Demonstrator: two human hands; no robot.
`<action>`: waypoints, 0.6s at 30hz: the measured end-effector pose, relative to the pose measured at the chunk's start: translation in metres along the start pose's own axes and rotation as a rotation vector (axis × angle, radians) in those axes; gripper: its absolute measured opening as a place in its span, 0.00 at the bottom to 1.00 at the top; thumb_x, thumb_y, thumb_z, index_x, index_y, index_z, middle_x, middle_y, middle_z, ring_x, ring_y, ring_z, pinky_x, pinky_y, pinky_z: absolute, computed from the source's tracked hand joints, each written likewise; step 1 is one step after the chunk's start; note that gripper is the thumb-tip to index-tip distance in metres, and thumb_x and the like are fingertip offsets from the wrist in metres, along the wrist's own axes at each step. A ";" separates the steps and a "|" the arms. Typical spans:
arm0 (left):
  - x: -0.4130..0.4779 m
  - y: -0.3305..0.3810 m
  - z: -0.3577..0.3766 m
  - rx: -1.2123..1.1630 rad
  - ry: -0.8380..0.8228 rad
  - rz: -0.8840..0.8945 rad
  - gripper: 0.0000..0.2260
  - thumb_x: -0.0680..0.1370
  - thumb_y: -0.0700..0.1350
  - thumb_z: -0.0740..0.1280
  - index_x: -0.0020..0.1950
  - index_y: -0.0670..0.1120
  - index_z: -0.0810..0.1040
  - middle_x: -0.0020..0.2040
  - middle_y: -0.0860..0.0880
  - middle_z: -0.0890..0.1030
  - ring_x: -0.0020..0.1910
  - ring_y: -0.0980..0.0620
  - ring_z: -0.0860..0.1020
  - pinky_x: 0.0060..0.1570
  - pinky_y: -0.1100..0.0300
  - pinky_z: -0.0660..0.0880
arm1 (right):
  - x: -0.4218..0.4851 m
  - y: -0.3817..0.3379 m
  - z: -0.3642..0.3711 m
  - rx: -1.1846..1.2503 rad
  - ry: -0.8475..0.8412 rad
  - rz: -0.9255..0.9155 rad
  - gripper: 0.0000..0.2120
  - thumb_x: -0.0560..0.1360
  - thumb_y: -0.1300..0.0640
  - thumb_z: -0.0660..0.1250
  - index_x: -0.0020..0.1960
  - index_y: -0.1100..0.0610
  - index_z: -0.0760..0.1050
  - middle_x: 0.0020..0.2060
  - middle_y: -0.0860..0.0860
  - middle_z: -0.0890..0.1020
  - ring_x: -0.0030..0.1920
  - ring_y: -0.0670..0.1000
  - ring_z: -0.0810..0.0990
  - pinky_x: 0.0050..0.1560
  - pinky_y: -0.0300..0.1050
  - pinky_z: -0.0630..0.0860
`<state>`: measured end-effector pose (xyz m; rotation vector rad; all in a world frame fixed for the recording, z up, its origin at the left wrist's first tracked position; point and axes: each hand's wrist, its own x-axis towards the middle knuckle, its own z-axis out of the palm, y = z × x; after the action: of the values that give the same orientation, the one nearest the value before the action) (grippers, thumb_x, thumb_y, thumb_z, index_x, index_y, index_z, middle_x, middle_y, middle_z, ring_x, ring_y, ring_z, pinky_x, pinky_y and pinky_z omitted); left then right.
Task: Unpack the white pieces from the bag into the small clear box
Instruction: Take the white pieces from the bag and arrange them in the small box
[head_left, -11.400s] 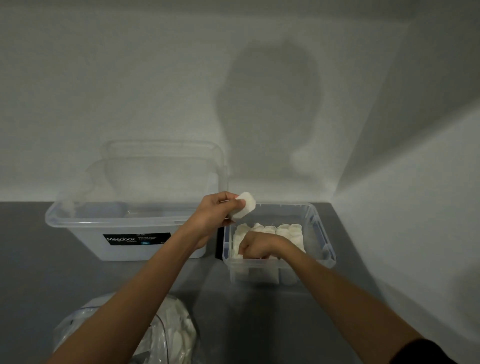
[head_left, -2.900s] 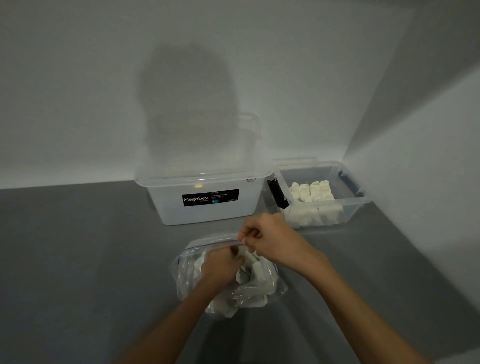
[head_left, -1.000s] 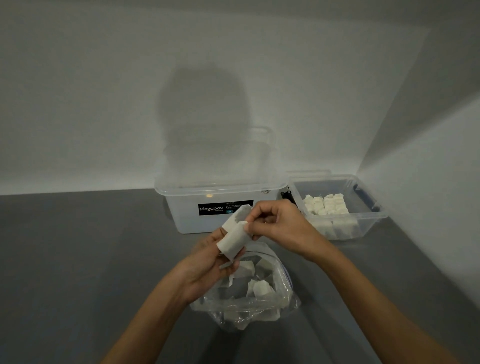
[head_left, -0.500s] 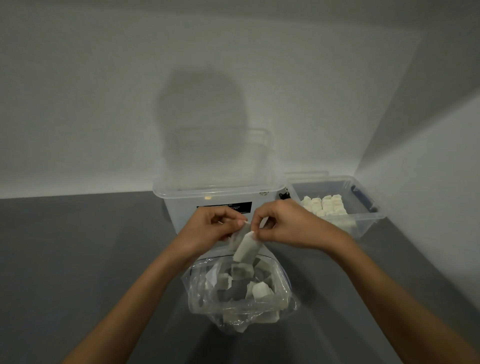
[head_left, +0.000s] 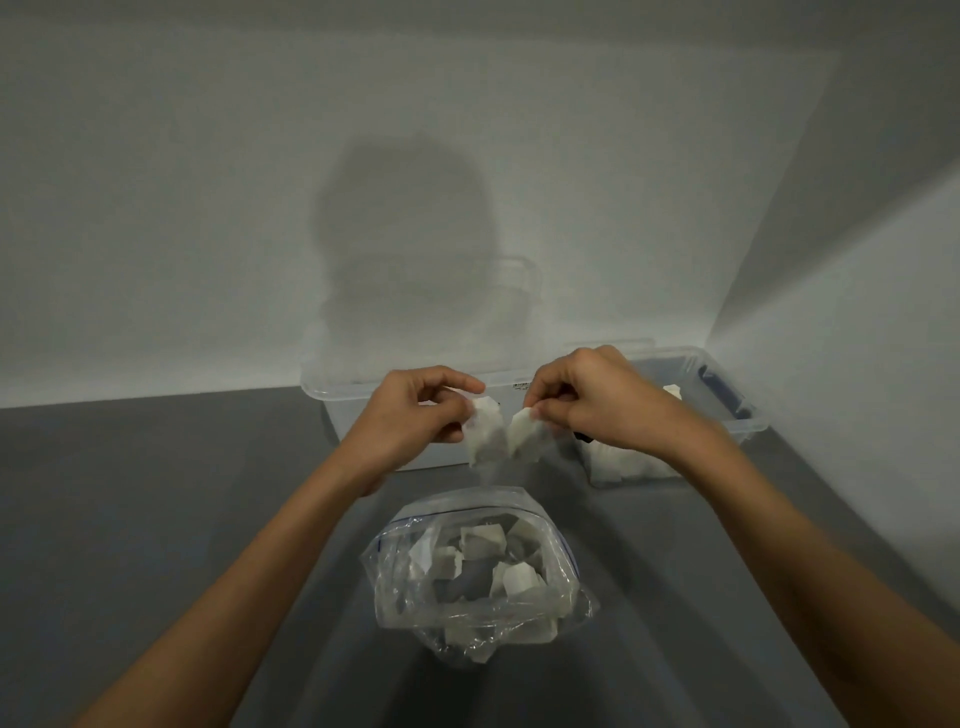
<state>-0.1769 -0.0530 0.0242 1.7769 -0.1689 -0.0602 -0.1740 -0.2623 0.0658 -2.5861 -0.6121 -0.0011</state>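
My left hand (head_left: 410, 415) pinches one white piece (head_left: 483, 431) and my right hand (head_left: 592, 397) pinches another white piece (head_left: 527, 434). The two pieces hang side by side in the air, above the open clear bag (head_left: 410, 577). Several more white pieces (head_left: 483, 540) lie inside that bag on the grey floor. The small clear box (head_left: 732, 389) stands at the right behind my right hand, with several white pieces (head_left: 623, 465) showing through its front wall.
A large clear box (head_left: 358, 415) with a label stands behind my hands, left of the small box, with a clear lid (head_left: 519, 280) leaning on the white wall behind it. A second white wall closes the right side. Grey floor spreads to the left.
Half a second ago both hands held the white pieces together as one lump; now they are pulled apart, one piece in each hand. My hands are slightly higher and farther apart.
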 end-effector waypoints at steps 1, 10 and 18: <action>0.002 0.002 0.002 0.029 -0.009 -0.008 0.08 0.76 0.35 0.66 0.49 0.44 0.84 0.37 0.45 0.80 0.37 0.54 0.78 0.44 0.61 0.81 | 0.000 0.002 -0.003 -0.026 0.028 0.002 0.05 0.73 0.62 0.69 0.45 0.56 0.83 0.36 0.48 0.83 0.32 0.37 0.75 0.35 0.23 0.68; 0.043 0.042 0.052 0.283 -0.111 0.071 0.07 0.76 0.39 0.64 0.44 0.46 0.81 0.42 0.47 0.82 0.40 0.53 0.80 0.43 0.57 0.80 | -0.014 0.052 -0.078 0.023 0.271 0.129 0.08 0.73 0.67 0.65 0.43 0.55 0.78 0.31 0.44 0.80 0.27 0.41 0.80 0.33 0.27 0.75; 0.108 0.067 0.131 0.340 -0.126 0.204 0.04 0.76 0.40 0.67 0.46 0.47 0.82 0.38 0.51 0.82 0.35 0.59 0.79 0.34 0.65 0.75 | -0.017 0.128 -0.109 -0.021 0.290 0.190 0.10 0.72 0.68 0.64 0.44 0.55 0.79 0.32 0.47 0.81 0.30 0.44 0.81 0.35 0.32 0.78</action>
<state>-0.0928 -0.2097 0.0674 2.0856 -0.4736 0.0036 -0.1237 -0.4190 0.1025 -2.5859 -0.2617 -0.3159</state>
